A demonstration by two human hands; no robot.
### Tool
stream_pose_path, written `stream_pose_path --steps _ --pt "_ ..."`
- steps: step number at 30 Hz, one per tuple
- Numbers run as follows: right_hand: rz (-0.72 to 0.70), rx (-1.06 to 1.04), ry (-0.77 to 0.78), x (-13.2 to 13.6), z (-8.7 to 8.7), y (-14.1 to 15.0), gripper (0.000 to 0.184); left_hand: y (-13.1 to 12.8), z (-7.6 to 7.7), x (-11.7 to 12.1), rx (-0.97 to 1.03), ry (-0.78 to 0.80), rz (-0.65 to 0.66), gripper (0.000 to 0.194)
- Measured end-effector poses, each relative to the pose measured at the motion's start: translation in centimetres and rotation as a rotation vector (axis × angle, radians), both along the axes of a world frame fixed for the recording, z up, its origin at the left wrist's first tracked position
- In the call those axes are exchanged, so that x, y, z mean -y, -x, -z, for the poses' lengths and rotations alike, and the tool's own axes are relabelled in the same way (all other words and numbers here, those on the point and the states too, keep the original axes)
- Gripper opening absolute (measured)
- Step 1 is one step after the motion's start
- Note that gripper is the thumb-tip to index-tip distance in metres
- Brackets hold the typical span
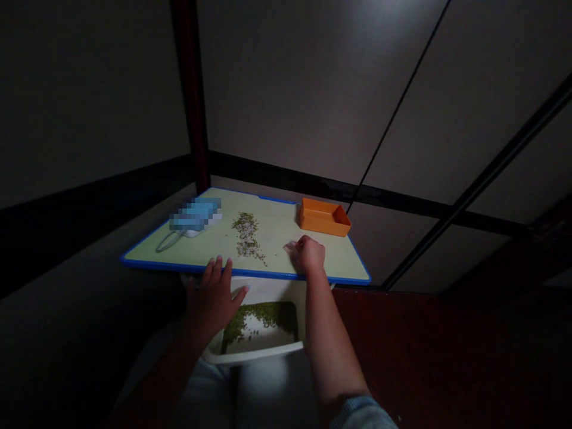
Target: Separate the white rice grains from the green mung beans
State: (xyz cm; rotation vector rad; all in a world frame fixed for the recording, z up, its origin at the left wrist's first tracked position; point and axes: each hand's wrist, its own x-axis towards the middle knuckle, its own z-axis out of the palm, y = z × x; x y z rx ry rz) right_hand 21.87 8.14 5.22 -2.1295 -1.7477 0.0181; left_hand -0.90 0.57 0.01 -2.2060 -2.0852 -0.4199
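Observation:
My left hand (215, 298) has its fingers spread, with the fingertips over the near blue edge of a pale green-topped table (218, 208). My right hand (311, 255) is closed above the table's right part. A small pale, see-through piece (289, 245) shows at its fingertips; its kind is too unclear to name. Between the hands and farther back lies a scattered pile of small green and whitish grains (247, 235). Below the table's near edge, a white basin (250, 357) holds many small green grains (274, 313), bunched along its far side.
An orange open box (325, 217) stands at the table's back right. On the back left lies a blurred-out blue and white item (195, 215) with a grey loop (168, 241). Dark-seamed panels (304, 101) rise right behind the table. Reddish floor (402, 345) shows on the right.

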Motion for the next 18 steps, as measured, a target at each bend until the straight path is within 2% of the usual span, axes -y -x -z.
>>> stream_pose_path --steps 3,5,18 --pt "0.115 0.012 -0.018 0.1 -0.4 -0.4 0.033 0.0 0.0 0.0 0.003 -0.004 -0.001 0.071" --pt "0.137 0.010 -0.041 0.1 -0.4 -0.5 0.032 -0.1 -0.1 0.1 0.006 -0.007 -0.002 0.071" --pt "-0.179 -0.025 -0.039 -0.8 0.5 1.6 0.022 0.0 0.0 0.1 0.011 -0.007 0.009 0.072"
